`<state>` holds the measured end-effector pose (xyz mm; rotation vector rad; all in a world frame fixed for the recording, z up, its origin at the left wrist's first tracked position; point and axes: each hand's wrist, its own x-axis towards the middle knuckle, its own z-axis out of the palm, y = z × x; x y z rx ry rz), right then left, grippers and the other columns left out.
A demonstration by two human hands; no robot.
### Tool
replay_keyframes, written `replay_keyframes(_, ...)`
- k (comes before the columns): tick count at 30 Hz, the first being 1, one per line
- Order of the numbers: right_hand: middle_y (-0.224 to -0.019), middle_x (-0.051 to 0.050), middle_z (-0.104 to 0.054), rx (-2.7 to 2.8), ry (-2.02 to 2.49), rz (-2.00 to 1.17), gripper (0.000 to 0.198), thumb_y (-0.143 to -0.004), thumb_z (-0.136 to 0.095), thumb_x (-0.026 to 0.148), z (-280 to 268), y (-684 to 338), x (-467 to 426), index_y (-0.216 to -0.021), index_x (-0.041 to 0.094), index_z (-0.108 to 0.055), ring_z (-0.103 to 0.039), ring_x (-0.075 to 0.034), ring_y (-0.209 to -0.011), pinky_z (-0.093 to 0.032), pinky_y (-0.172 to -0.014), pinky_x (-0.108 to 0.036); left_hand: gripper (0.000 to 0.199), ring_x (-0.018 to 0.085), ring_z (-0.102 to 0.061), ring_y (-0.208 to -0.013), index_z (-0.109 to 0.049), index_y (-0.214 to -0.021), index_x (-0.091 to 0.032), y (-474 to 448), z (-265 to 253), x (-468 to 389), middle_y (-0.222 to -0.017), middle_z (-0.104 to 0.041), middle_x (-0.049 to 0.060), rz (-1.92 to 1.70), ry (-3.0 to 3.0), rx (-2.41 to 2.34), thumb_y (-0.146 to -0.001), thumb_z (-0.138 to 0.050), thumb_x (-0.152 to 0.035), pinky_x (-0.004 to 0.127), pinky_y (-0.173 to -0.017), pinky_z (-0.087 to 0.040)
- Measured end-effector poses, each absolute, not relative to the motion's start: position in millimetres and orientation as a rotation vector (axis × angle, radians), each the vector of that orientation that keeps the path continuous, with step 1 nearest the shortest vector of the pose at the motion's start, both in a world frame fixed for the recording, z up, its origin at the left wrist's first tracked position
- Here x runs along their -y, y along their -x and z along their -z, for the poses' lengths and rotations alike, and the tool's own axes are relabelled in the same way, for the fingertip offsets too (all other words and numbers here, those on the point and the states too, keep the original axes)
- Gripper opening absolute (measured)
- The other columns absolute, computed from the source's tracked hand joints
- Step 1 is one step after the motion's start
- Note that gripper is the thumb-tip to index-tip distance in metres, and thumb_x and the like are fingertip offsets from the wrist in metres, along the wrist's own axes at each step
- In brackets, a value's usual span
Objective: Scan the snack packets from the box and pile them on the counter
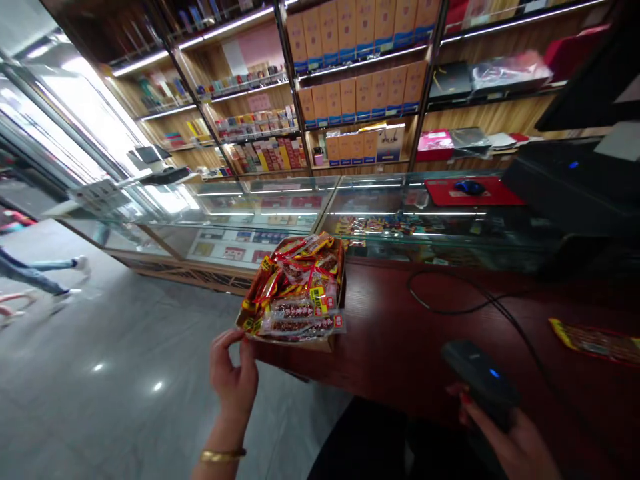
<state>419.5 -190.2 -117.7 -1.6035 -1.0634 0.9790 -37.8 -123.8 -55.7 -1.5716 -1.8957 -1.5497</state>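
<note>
An open cardboard box (320,344) full of red and yellow snack packets (295,283) stands at the left end of the dark red counter. Two clear-wrapped packets (303,325) lie across its near side. My left hand (234,367) pinches the box's near left corner between thumb and finger. In my right hand (505,433) is a black barcode scanner (480,373) with a blue light, held above the counter. Another snack packet (597,340) lies on the counter at the far right.
Behind the dark red counter (380,320) runs a glass display case (270,213). A black cable (465,310) loops over the counter. A mouse (469,187) sits on a red mat (435,193). Stocked shelves line the wall; a person's legs (40,270) show at left.
</note>
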Motion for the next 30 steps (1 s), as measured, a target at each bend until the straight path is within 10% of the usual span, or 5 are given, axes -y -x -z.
replay_keyframes(7, -0.071, -0.007, -0.077, 1.231, 1.578, -0.968, 0.048, -0.075, -0.074, 0.064, 89, -395, 209, -0.089, 0.020, -0.083, -0.073, -0.022, -0.063, -0.062, -0.066, -0.026, 0.056, 0.031, -0.055, -0.130, -0.054, -0.141, -0.023, 8, 14, 73, -0.141, -0.062, 0.013, 0.818, 2.429, 1.690, -0.091, -0.067, -0.045, 0.049, -0.111, -0.042)
replay_keyframes(17, -0.071, -0.007, -0.078, 1.084, 1.642, -0.869, 0.054, -0.068, -0.076, 0.071, 82, -399, 237, -0.086, 0.020, -0.083, -0.072, -0.022, -0.061, -0.062, -0.064, -0.027, 0.060, 0.035, -0.061, -0.117, -0.069, -0.129, -0.024, 10, 25, 57, -0.121, -0.067, 0.011, 0.705, 2.273, 2.117, -0.077, -0.077, -0.052, 0.052, -0.102, -0.045)
replay_keyframes(30, -0.082, -0.008, -0.080, 0.992, 1.571, -0.960, 0.046, -0.076, -0.078, 0.060, 85, -405, 236, -0.096, 0.018, -0.081, -0.073, -0.021, -0.066, -0.062, -0.067, -0.029, 0.046, 0.018, -0.062, -0.069, -0.062, -0.095, -0.020, -50, -7, 77, -0.080, -0.065, -0.001, 1.688, 1.680, 2.026, -0.065, -0.084, -0.048, 0.033, -0.071, -0.053)
